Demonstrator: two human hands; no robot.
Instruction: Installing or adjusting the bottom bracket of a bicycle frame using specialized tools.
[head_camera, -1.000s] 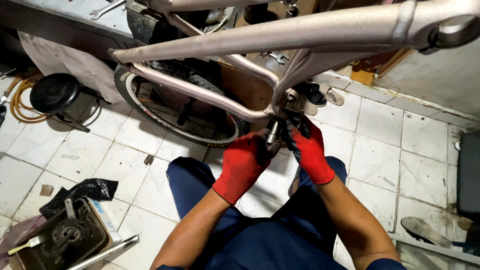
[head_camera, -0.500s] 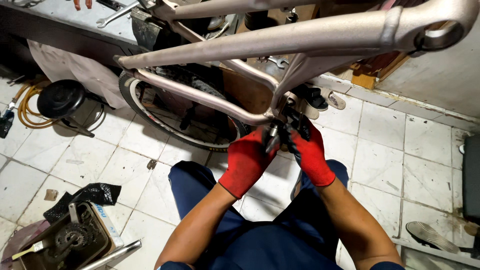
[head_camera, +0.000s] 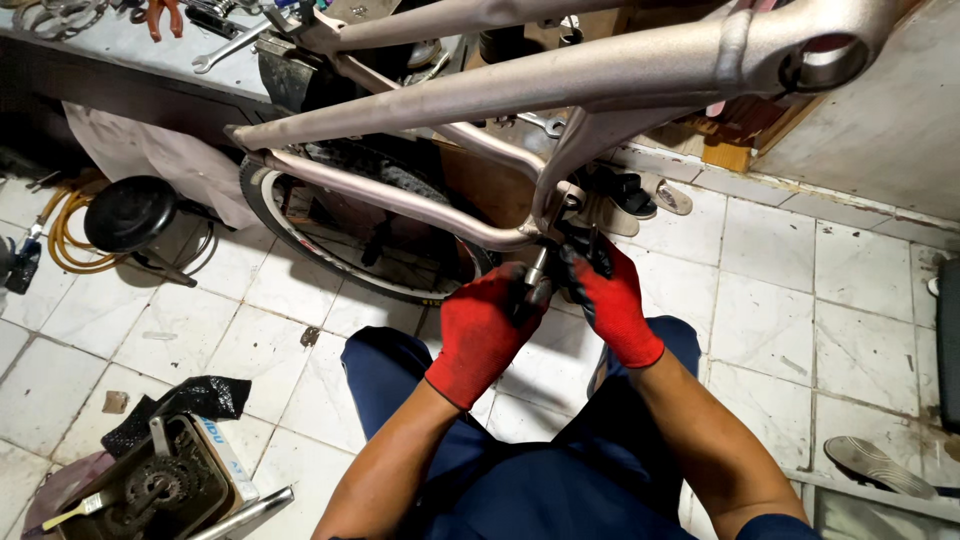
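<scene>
Working at bottom bracket (head_camera: 556, 232) of bare bicycle frame (head_camera: 560, 85), which hangs inverted above knees. Left hand (head_camera: 487, 330) clamped on metal tool shaft (head_camera: 536, 268); right hand (head_camera: 608, 295) gripping beside it, hands nearly touching. Step looks like threading or loosening; next move needs steady turning force, frame braced.

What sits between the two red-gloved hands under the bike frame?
In the head view, a short metal tool shaft runs between the left hand and the right hand, up to the bottom of the bike frame. Fingers of both close around it.
</scene>
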